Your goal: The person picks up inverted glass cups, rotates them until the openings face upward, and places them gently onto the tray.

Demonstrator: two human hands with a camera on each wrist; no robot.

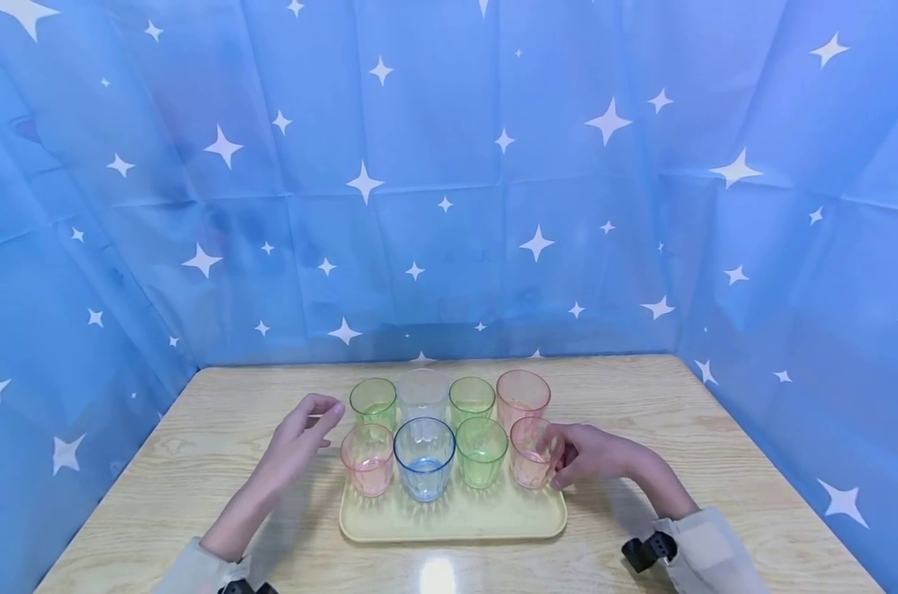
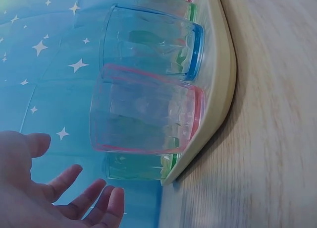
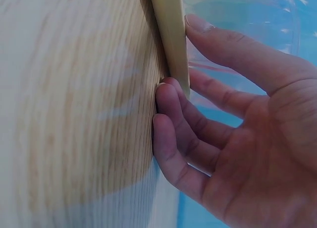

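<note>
A pale yellow tray [image 1: 449, 524] carries several see-through cups in two rows. Its front row has a pink cup [image 1: 368, 466], a blue cup [image 1: 424, 462], a green cup [image 1: 482, 454] and another pink cup [image 1: 532, 456] at the right end. My right hand [image 1: 593, 454] pinches the tray's right edge. In the right wrist view the thumb [image 3: 218, 42] lies at the tray rim [image 3: 173, 34], with fingers curled at its outer side, low by the table. Left of the cups, my left hand [image 1: 300, 433] hovers apart from the tray, fingers loosely bent and holding nothing.
Behind stand a green cup [image 1: 373, 396], a clear cup [image 1: 423, 388], another green cup [image 1: 472, 394] and a pink cup [image 1: 523, 389]. The wooden table [image 1: 219, 421] reaches a blue star-patterned curtain [image 1: 449, 280] at the back and both sides.
</note>
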